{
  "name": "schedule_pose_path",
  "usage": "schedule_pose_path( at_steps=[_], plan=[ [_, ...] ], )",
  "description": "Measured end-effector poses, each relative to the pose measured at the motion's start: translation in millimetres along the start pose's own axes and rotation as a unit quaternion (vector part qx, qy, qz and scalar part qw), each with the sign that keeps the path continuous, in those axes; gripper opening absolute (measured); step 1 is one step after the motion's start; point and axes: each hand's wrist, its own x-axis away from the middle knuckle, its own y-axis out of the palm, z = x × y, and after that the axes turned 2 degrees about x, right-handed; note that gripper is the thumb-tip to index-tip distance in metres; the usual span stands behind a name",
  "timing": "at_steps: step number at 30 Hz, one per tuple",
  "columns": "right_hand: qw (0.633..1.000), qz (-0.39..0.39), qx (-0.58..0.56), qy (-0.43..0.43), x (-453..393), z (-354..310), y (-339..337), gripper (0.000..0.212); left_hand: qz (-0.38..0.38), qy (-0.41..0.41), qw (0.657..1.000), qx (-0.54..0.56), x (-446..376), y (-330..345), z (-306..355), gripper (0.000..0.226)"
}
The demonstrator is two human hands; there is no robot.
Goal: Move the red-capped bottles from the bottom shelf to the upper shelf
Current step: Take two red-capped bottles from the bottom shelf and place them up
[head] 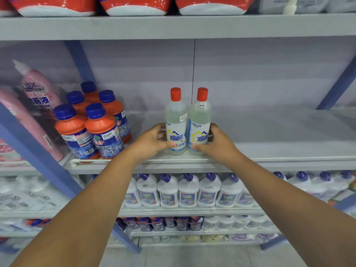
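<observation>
Two clear bottles with red caps stand upright side by side on the grey upper shelf (269, 132), near its front rail. My left hand (152, 141) is wrapped around the lower part of the left red-capped bottle (175, 116). Around the base of the right red-capped bottle (200, 116) my right hand (217, 143) grips in the same way. Both bottles carry blue and white labels, and their bottoms rest on or just above the shelf board.
Several orange bottles with blue caps (92, 128) stand on the same shelf to the left, with pink bottles (36, 97) beyond them. White bottles with purple caps (188, 189) fill the shelf below. Red and white bags (134, 4) sit on the top shelf.
</observation>
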Motion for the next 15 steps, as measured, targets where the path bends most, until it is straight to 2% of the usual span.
schedule_pose_path(
  at_steps=[5, 9, 12, 15],
  plan=[
    [0.999, 0.032, 0.013, -0.002, 0, -3, 6, 0.065, 0.001, 0.002, 1.000, -0.023, -3, 1, -4, 0.062],
    [0.998, 0.032, 0.047, 0.001, 4, -2, 7, 0.063, 0.028, 0.028, 0.991, -0.130, 0, 0, -8, 0.057],
    [0.991, 0.039, 0.129, 0.008, 12, -1, 12, 0.060, 0.067, 0.055, 0.960, -0.266, 9, 1, -6, 0.053],
    [0.974, 0.052, 0.221, 0.021, 24, 0, 18, 0.057, 0.079, 0.067, 0.909, -0.404, 20, 3, -4, 0.055]
  ],
)
